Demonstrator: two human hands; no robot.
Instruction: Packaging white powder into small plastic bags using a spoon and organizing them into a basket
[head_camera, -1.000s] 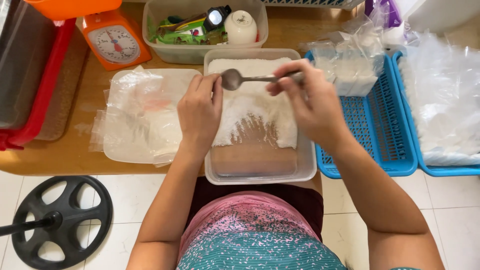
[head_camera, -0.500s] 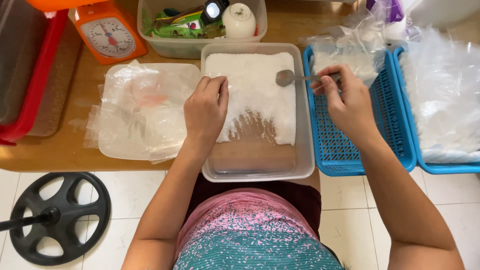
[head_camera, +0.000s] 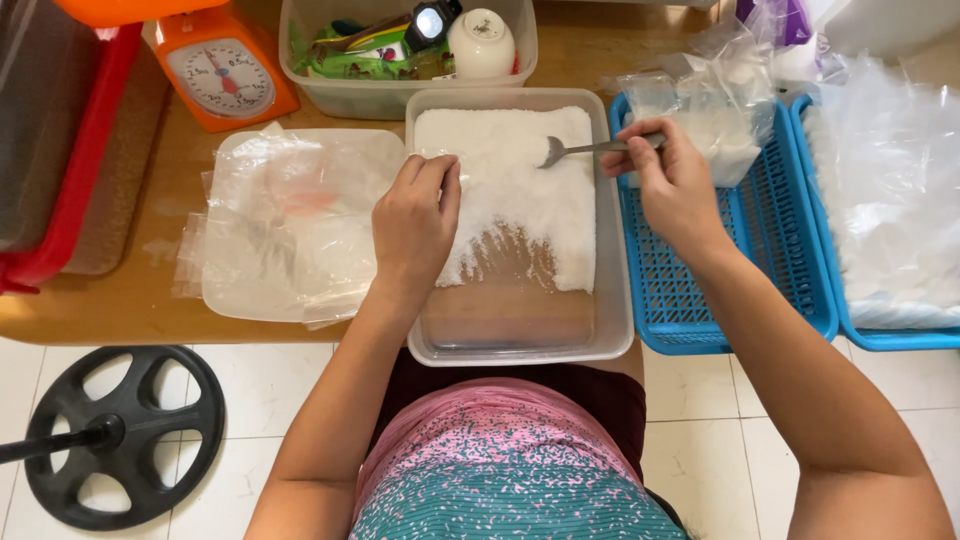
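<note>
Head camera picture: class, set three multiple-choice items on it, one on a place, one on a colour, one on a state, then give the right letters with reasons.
1. Where is the spoon's bowl?
A over the white powder in the clear tub
B on the scale
C in the blue basket

2. What colour is the kitchen scale?
A green
B orange
C white

3. What state is the left hand in?
A flat on the table
B pinching a clear bag
C gripping the scale

Key:
1 A, the spoon in the right hand reaches over the powder in the tub.
2 B, the scale has an orange body.
3 B, the left hand pinches a clear bag at its fingertips.
</note>
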